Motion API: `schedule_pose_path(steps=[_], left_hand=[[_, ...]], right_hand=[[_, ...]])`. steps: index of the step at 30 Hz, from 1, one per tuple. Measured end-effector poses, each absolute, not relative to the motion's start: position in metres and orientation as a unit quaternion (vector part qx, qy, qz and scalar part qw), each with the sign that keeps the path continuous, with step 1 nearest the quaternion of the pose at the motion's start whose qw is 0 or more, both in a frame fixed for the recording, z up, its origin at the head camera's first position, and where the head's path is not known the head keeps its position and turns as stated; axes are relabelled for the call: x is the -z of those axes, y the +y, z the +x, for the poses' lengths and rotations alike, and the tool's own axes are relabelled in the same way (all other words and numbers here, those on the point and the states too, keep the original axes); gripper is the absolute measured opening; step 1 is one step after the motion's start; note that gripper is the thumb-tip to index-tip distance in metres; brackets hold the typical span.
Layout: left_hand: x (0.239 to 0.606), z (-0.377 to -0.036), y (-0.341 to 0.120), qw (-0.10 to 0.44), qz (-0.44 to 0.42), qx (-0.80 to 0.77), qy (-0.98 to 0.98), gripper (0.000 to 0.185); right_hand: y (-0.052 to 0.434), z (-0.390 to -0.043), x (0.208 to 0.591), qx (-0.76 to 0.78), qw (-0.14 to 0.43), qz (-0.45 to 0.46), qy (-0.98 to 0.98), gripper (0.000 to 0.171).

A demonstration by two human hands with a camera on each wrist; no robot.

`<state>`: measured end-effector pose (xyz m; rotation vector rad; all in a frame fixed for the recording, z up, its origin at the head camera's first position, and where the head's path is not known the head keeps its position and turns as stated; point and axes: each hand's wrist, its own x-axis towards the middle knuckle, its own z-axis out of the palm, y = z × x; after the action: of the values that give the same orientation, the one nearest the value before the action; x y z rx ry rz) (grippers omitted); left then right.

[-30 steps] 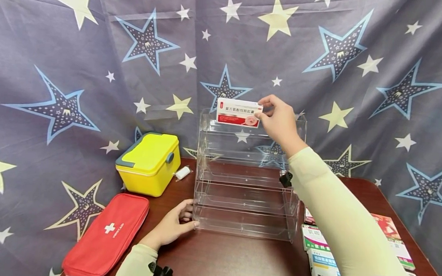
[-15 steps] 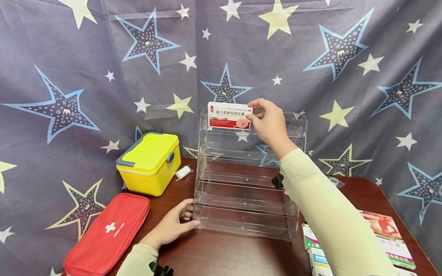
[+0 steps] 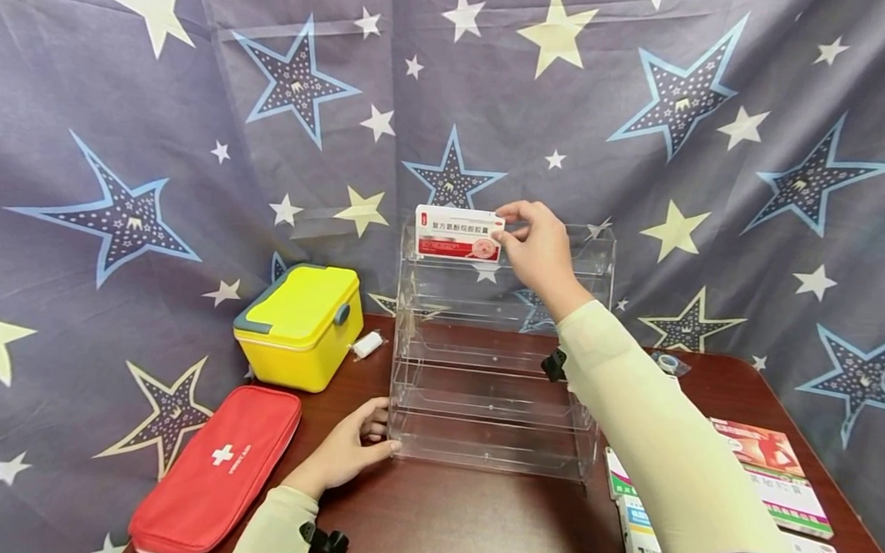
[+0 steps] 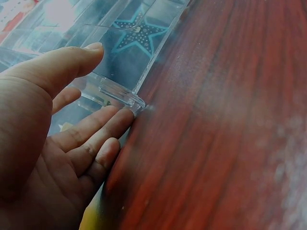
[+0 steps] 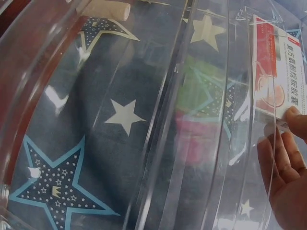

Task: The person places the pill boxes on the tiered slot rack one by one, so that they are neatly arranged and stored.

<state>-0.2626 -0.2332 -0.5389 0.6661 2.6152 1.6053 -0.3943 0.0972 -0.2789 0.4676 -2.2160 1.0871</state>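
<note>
The right hand point(image 3: 540, 246) pinches the right end of a white-and-red medicine box point(image 3: 455, 234), which extends leftward from that grip, long axis nearly level, at the upper left of the clear rack point(image 3: 487, 457); whether its base is seated is unclear. The left hand point(image 3: 346, 453), farther from it, touches the rack's lower left corner, fingers loosely extended. The rack stands on a brown bench point(image 3: 459, 524), with a red pouch point(image 3: 218, 473) at lower left, cartons point(image 3: 771, 461) at lower right, a starry curtain point(image 3: 453, 77) behind.
</note>
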Motion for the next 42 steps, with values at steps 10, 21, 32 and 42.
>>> schedule_pose_path(steps=[10, 21, 32, 42], left_hand=[[0.539, -0.263, -0.233, -0.002, 0.210, -0.510, 0.834, 0.064], [0.541, -0.262, -0.233, 0.009, 0.198, -0.510, 0.837, 0.065], [0.537, -0.263, -0.232, 0.002, 0.206, -0.510, 0.835, 0.063], [0.542, -0.266, -0.235, 0.006, 0.205, -0.517, 0.831, 0.062]], right_hand=[[0.095, -0.396, 0.281, -0.413, 0.304, 0.187, -0.838, 0.028], [0.103, -0.393, 0.284, -0.412, 0.297, 0.204, -0.837, 0.034], [0.198, -0.352, 0.280, -0.497, 0.350, 0.185, -0.772, 0.032], [0.336, -0.332, 0.358, -0.516, 0.364, 0.058, -0.773, 0.029]])
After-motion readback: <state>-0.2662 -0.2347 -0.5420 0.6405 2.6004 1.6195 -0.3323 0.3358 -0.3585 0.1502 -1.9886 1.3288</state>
